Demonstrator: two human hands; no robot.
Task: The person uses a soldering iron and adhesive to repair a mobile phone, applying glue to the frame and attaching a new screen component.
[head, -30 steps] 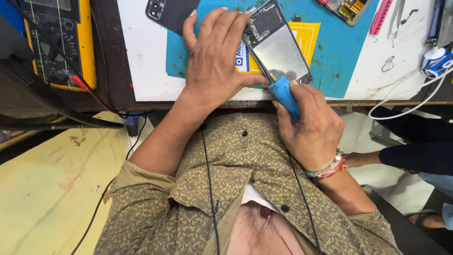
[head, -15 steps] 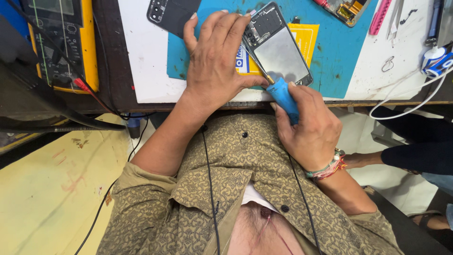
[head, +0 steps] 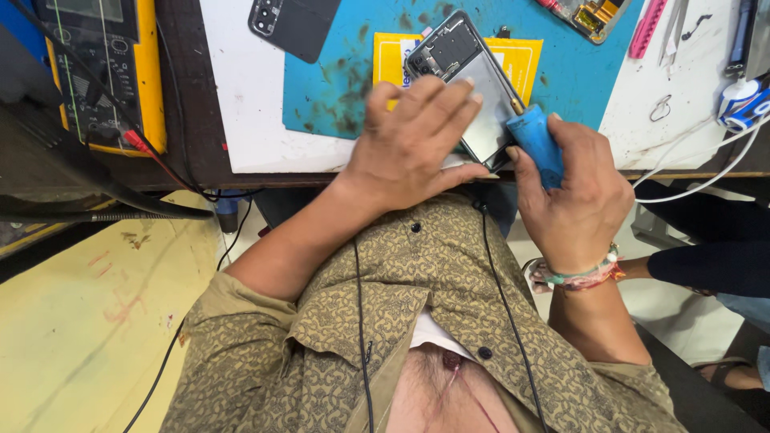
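Observation:
An opened smartphone point(head: 469, 76) with its back removed lies tilted on a blue work mat point(head: 345, 72), over a yellow packet point(head: 521, 60). My left hand point(head: 417, 148) presses down on the phone's lower half, fingers spread over it. My right hand point(head: 573, 196) grips a blue-handled screwdriver point(head: 533, 140), whose thin shaft points at the phone's right edge. Beaded bracelets circle my right wrist.
A black phone back cover point(head: 293, 24) lies at the mat's upper left. A yellow multimeter point(head: 104, 72) with a red probe lead stands at the left. A pink tool point(head: 646, 28), tweezers, a circuit board point(head: 585, 16) and white cables point(head: 714, 172) sit at the right. Another person's dark sleeve point(head: 706, 261) is at the right.
My left hand has drawn down toward the bench edge and now covers the phone's lower half. The screwdriver has shifted slightly along the phone's right edge.

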